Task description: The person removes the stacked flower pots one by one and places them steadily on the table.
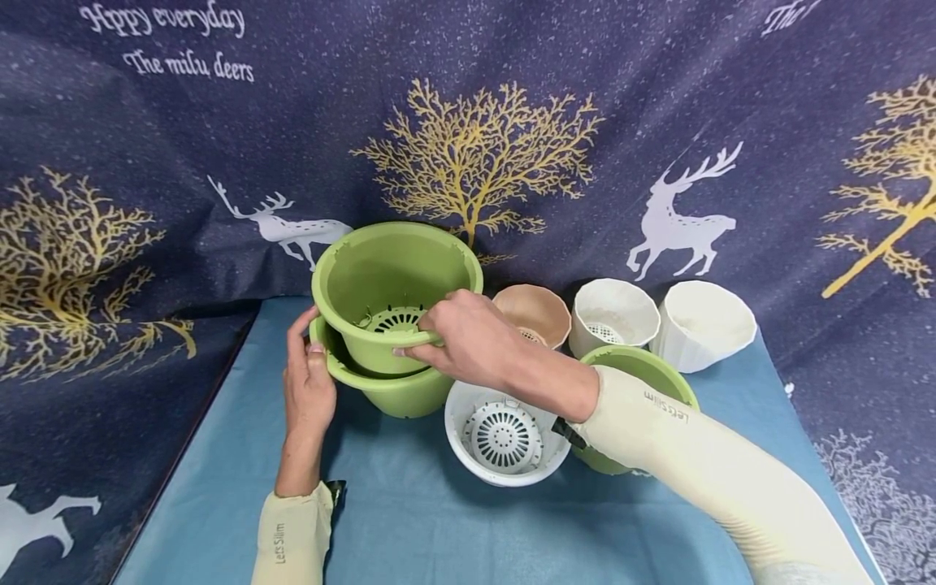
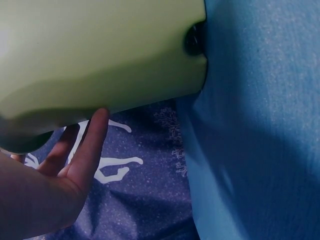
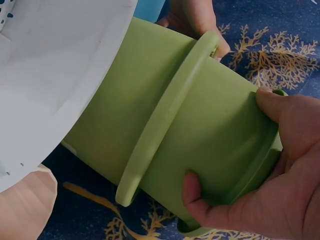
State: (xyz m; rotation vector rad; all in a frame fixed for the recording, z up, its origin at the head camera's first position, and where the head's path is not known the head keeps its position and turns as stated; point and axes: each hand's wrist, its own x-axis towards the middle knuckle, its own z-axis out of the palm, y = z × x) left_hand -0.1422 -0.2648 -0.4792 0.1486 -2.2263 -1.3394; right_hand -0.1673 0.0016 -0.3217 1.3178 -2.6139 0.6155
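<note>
Two green flowerpots stand nested on the left part of the table. The upper green flowerpot (image 1: pixel 398 272) sits tilted, partly inside the lower green flowerpot (image 1: pixel 405 398); slots show in its bottom. My right hand (image 1: pixel 475 337) grips the upper pot's front-right rim, some fingers outside and some over the edge. The right wrist view shows that hand (image 3: pixel 290 165) spread around the upper pot's rim. At the lower pot's left rim, my left hand (image 1: pixel 309 390) holds on. One digit lies against the green wall in the left wrist view, and other fingers there are partly hidden.
Right of the green pair stands a white pot (image 1: pixel 504 439) with a slotted bottom. Another green pot (image 1: pixel 647 366) is partly hidden by the right sleeve. Behind are a terracotta-coloured pot (image 1: pixel 534 309) and two white fluted pots (image 1: pixel 614 305), against a dark printed cloth (image 1: pixel 512 49).
</note>
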